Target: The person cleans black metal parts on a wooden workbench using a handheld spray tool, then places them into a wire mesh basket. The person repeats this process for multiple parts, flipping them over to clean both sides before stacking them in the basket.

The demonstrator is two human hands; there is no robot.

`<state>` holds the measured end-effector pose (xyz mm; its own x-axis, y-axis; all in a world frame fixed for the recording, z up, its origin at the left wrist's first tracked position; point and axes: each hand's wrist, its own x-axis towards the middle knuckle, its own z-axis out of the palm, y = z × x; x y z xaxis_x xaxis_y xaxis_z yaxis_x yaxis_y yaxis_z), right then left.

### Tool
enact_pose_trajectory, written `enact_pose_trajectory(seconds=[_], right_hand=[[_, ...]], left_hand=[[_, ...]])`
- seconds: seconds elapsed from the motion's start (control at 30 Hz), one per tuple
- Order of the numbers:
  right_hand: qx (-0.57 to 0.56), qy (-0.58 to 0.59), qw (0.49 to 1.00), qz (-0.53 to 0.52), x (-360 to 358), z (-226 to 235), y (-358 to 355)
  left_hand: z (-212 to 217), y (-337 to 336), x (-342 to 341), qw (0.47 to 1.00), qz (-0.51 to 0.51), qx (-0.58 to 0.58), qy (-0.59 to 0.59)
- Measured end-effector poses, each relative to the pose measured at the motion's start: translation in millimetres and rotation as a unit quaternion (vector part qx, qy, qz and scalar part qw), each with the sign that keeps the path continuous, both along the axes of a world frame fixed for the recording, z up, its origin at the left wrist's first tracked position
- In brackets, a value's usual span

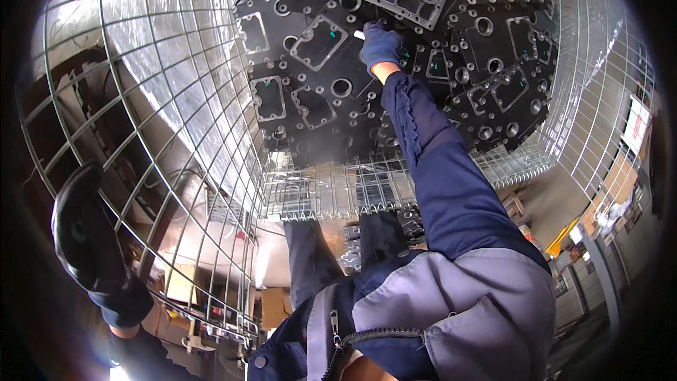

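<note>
A wire mesh cage surrounded the work area, its left side wall standing between the left hand and the load; clear plastic film lined that wall; the person's legs stood outside the near wall; a cardboard box was visible below the left wall, and a yellow object lay beyond the right wall, near a grey post; the right sleeve crossed the near wall and covered part of the load. Inside the cage lay black metal plates with round holes, bare-metal outlines and small green marks; the right hand, in a blue glove, was positioned over them near the middle; its fingers were closed on a short white stick, which projected from the hand's left side, just above the plates; the dark-gloved left hand was at the cage's left rim, well apart from the stick; whether its fingers gripped the wire could not be determined.
</note>
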<state>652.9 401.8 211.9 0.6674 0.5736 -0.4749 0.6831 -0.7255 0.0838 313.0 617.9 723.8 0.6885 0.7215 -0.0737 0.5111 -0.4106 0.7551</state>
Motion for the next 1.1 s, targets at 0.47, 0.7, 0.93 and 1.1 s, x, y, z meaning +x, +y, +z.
enact_pose_trajectory(seconds=[0.47, 0.7, 0.93, 1.1], right_hand=[[-0.026, 0.097, 0.995, 0.020, -24, 65, -13], [0.041, 0.155, 0.987, 0.014, -20, 145, -54], [0.116, 0.067, 0.985, 0.112, 102, 281, -96], [0.033, -0.062, 0.997, -0.028, 224, 372, -153]], left_hand=[[-5, 7, -22, 0.999, 0.026, 0.021, 0.041], [-4, 0, -2, 0.993, 0.001, 0.097, 0.069], [-22, 4, -29, 0.997, 0.082, -0.009, -0.007], [-4, 1, 16, 0.976, -0.026, 0.177, 0.128]])
